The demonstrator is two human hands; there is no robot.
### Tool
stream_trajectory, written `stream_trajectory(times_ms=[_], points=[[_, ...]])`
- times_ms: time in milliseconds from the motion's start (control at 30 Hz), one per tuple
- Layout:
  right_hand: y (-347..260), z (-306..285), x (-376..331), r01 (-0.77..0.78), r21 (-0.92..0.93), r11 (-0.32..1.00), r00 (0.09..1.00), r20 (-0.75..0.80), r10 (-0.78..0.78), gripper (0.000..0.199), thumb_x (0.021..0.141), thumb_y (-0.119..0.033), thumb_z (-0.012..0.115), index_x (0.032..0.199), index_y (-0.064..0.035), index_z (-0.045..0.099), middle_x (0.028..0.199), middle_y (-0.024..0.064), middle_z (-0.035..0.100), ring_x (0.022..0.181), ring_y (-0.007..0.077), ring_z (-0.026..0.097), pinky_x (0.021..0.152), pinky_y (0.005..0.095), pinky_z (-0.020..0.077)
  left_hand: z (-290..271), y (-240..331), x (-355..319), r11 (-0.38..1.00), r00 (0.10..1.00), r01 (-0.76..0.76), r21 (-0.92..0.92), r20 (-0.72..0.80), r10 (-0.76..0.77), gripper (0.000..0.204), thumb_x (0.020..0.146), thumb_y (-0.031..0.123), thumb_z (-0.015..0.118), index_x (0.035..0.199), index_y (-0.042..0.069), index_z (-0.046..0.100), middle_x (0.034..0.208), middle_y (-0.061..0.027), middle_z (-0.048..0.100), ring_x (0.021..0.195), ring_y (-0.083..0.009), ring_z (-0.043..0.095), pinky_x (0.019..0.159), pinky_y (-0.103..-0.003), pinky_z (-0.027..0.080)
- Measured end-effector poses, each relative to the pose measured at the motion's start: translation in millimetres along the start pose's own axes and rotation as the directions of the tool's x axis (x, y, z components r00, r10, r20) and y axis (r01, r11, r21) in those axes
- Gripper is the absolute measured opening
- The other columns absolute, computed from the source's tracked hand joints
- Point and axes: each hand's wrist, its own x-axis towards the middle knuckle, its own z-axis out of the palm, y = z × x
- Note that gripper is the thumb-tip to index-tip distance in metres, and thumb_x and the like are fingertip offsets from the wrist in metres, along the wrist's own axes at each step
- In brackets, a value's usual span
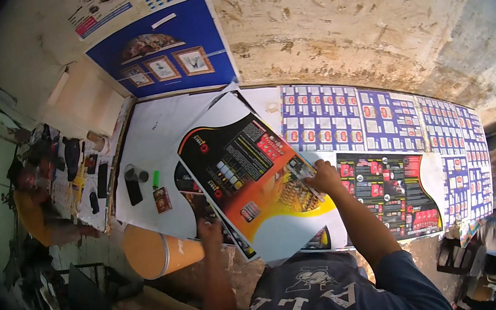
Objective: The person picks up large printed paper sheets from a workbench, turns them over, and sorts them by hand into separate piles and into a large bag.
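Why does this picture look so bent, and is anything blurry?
In the head view, the wide lens bows the row of blue-and-white sheets and leaves a dark rounded rim; in the same view, the left hand looks smeared, the right hand clearer, and the person in yellow dim and soft.

Both arms reach out ahead of the person's torso. The right forearm slants forward and leftward from a bent elbow, its hand palm down, fingers bent in a grip. The left forearm points nearly straight ahead, and the left hand, nearer the body, is too blurred for me to make out its fingers.
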Motion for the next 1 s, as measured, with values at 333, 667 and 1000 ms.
stream_trajectory(times_ms=[333,667,1000], points=[[-25.6,-10.0,11.7,-0.130,0.369,0.920,0.926,0.378,-0.020,0.043,0.074,-0.034,0.079,0.095,0.0010,0.066,0.083,0.0119,0.070,0.070,0.0211,0.066,0.067,0.0348,0.0521,-14.2,-9.7,-31.8,0.903,0.933,0.344,-0.256,0.202,-0.298,0.031,0.095,0.018,0.059,0.119,-0.001,0.055,0.101,-0.0055,0.062,0.089,-0.0131,0.056,0.079,-0.031,0.046],[36.2,-20.8,-22.7,0.160,0.425,0.891,0.959,0.146,-0.242,0.051,0.082,-0.014,0.066,0.130,-0.0025,0.053,0.109,0.0149,0.067,0.096,0.0238,0.063,0.084,0.0389,0.0494,11.7,-35.4,-29.1,0.780,0.861,0.466,-0.419,0.417,-0.291,0.029,0.092,0.017,0.065,0.117,0.004,0.057,0.104,-0.0062,0.064,0.089,-0.0194,0.063,0.074,-0.033,0.053],[418.0,-224.2,-295.6,-0.143,0.943,0.299,0.833,-0.049,0.552,0.051,0.088,0.006,0.048,0.137,-0.0076,0.049,0.117,0.0146,0.060,0.096,0.0228,0.065,0.081,0.0342,0.0548,137.8,70.8,-102.8,0.972,0.941,-0.194,0.134,0.306,0.146,0.039,0.093,0.017,0.062,0.127,0.001,0.052,0.117,-0.0147,0.062,0.102,-0.0210,0.061,0.087,-0.032,0.048]])
